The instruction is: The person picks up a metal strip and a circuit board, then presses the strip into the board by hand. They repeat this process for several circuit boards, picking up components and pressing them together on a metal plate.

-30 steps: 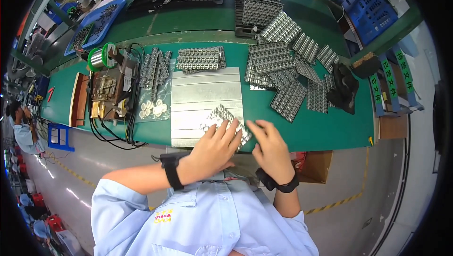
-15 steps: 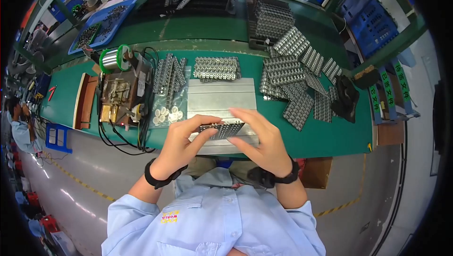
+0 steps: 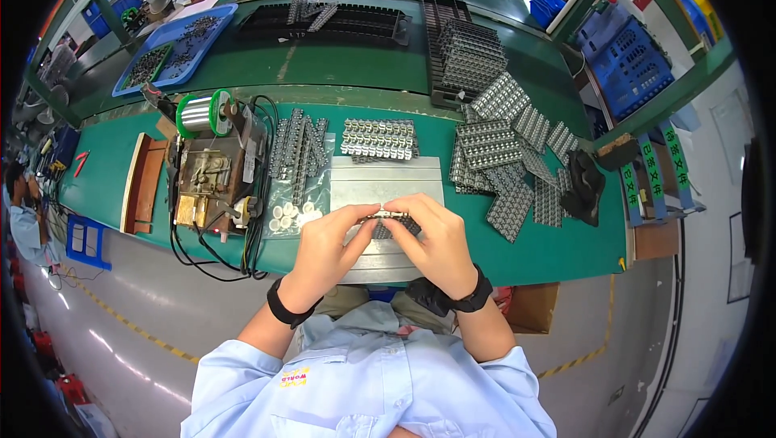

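Observation:
Over a ridged metal plate [image 3: 356,264] at the bench's front edge, both hands hold one dark panel [image 3: 398,229] studded with rows of small parts. My left hand [image 3: 325,240] has thumb and fingers pinched on its left end. My right hand [image 3: 439,242] pinches the panel near its middle, fingertips almost meeting the left ones. The fingers cover much of the panel. Just beyond the plate lies a stack of similar panels [image 3: 377,139] with shiny metal parts.
At left stand a soldering machine [image 3: 212,167] and a solder wire spool [image 3: 202,115], cables trailing. White round pieces [image 3: 287,216] lie on a plastic bag beside narrow strips [image 3: 297,147]. Panels [image 3: 489,147] pile up at right, near a black glove [image 3: 584,183]. Behind is a blue tray [image 3: 174,50].
My right hand has closed from spread fingers onto the panel and moved in toward my left hand. The whole view has shifted slightly.

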The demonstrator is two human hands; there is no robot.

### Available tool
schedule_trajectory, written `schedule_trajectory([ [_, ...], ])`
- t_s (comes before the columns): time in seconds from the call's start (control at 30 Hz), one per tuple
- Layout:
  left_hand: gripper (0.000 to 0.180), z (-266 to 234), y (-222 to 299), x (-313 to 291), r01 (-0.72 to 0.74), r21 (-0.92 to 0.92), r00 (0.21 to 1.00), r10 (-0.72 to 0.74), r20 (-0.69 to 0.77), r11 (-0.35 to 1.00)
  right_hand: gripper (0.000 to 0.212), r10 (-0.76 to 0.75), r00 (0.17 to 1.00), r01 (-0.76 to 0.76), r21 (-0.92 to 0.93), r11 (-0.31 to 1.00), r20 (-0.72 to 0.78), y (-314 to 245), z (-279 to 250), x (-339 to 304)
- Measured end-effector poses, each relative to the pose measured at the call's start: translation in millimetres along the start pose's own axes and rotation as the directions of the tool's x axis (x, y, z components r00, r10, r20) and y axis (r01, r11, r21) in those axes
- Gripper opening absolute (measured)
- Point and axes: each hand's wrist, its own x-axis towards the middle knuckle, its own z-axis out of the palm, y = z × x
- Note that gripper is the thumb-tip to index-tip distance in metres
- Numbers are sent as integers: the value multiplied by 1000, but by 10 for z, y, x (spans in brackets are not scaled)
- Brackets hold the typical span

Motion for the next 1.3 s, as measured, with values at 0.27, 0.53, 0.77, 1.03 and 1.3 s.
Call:
schedule_trajectory([
  [0.27,18,72,0,-43,14,-9,999,-14,-32,1000,15,-81,995,75,-94,993,-53,3,24,-57],
  [0.53,20,186,64,-103,34,63,991,-26,-132,997,15,-41,986,22,-115,993,-164,-35,111,-117],
  [0.77,20,242,84,-112,58,81,982,-42,-185,995,14,-64,972,19,-195,981,-224,-60,171,-139],
  [1.03,22,241,58,-72,10,81,980,7,-201,997,19,-22,979,-5,-130,991,-205,-109,124,-120],
  [1.3,26,203,5,136,-137,-190,991,133,-36,972,18,94,995,-93,28,995,-37,43,-91,-166],
])
